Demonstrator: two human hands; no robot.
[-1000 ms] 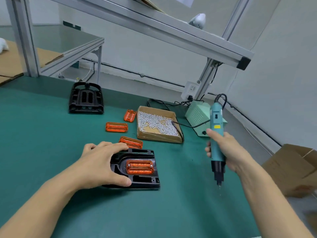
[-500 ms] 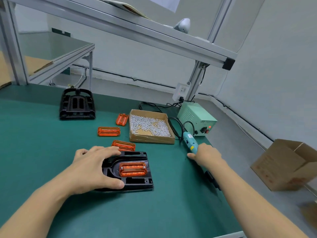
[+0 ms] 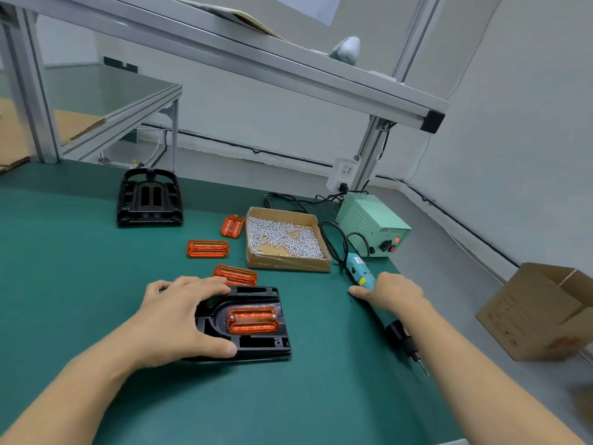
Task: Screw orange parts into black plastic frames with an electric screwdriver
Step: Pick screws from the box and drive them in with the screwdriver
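A black plastic frame (image 3: pixel 256 345) lies flat on the green mat, with an orange part (image 3: pixel 252 319) seated in it and a screw head at each end. My left hand (image 3: pixel 179 319) holds the frame's left side, fingers over the back edge and thumb on the front edge. To the right, the teal electric screwdriver (image 3: pixel 357 268) lies on the mat with its bit pointing toward me. My right hand (image 3: pixel 390 292) lies over its body. The thumb is flat on the mat and the fingers are hidden. Three loose orange parts (image 3: pixel 208 248) sit behind the frame.
A cardboard tray (image 3: pixel 288 264) full of screws stands behind the frame. The green power supply (image 3: pixel 372 224) is to its right, cables trailing. Another black frame (image 3: pixel 149 197) rests at the back left. A cardboard box (image 3: pixel 539 313) sits off the table's right edge.
My right hand has lowered the screwdriver from upright in the air to lying flat on the mat. My left hand has stayed on the frame.
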